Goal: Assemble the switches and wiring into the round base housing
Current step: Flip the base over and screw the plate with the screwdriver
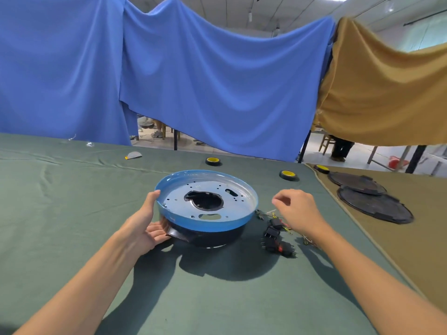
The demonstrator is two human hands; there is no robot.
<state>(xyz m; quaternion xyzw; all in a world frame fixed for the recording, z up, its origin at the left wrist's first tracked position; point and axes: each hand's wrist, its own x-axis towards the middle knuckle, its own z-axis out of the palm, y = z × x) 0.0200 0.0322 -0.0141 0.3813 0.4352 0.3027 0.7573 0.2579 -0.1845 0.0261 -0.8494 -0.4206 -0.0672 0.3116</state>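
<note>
Bracing round base housing (205,225), reaching for switches (275,239)

Gripping its left rim with left hand (145,227), thumb over the edge, on the green cloth (72,209). Hovering right hand (298,210), fingers curled, over wiring (272,213) just right; impossible to tell whether pinching anything. Seemingly an early stage. Next, likely: lift one switch free, align with a cutout (209,216).

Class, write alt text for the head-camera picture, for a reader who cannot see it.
A left hand holds a round base housing on a green table; the right hand hovers over black switches and wires beside it.
</note>
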